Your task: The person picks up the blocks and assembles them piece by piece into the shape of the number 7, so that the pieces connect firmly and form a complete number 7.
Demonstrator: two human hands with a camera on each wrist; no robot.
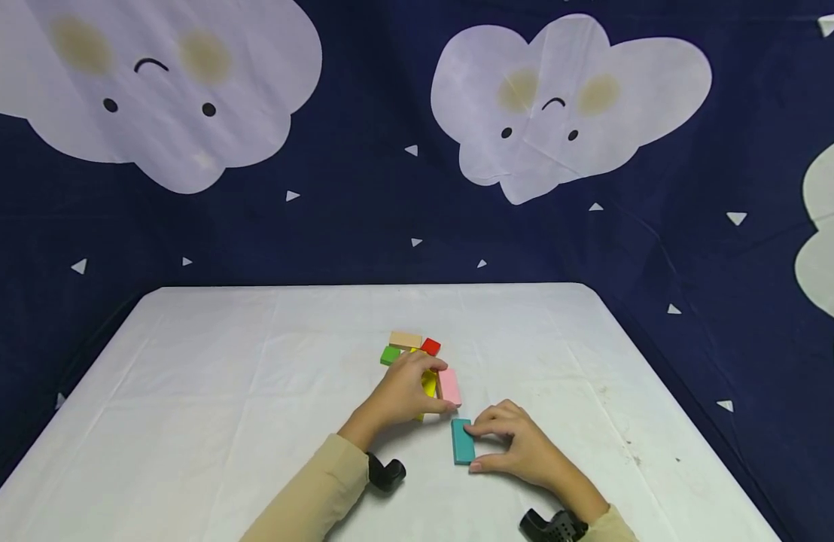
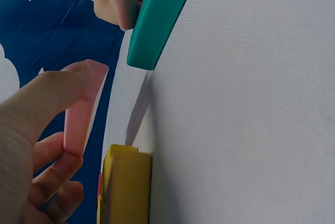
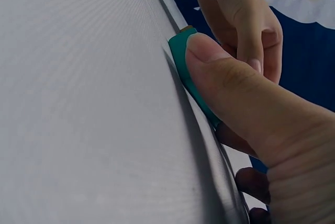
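In the head view, we are seeing a left hand (image 1: pixel 409 388) pinching a pink, flat, rectangular block (image 1: pixel 449 388) end to end: its thumb is pressing the near end, and a forefinger is meeting the far end. The left wrist view is showing us its other fingers curling loosely beside the block. A right hand (image 1: pixel 522 448) is pinching a teal, smooth, rectangular block (image 1: pixel 462 443), its thumb and forefinger spreading about as wide as the block is long, with the thumb on the near side.

We are counting one pink block, one teal block, one beige oblong block (image 1: pixel 406 340), one small red block (image 1: pixel 430 346) and one small green block (image 1: pixel 390 355). Yellow blocks (image 1: pixel 428 384) are showing behind the left hand, but we cannot tell how many.

The pink block is lying between the left thumb and forefinger, just right of the yellow pieces; the teal block is sitting at the right fingertips, nearer and slightly right of the pink one. The beige, red and green blocks are resting on the far side of the left hand, on a white cloth-covered table (image 1: pixel 187 436).
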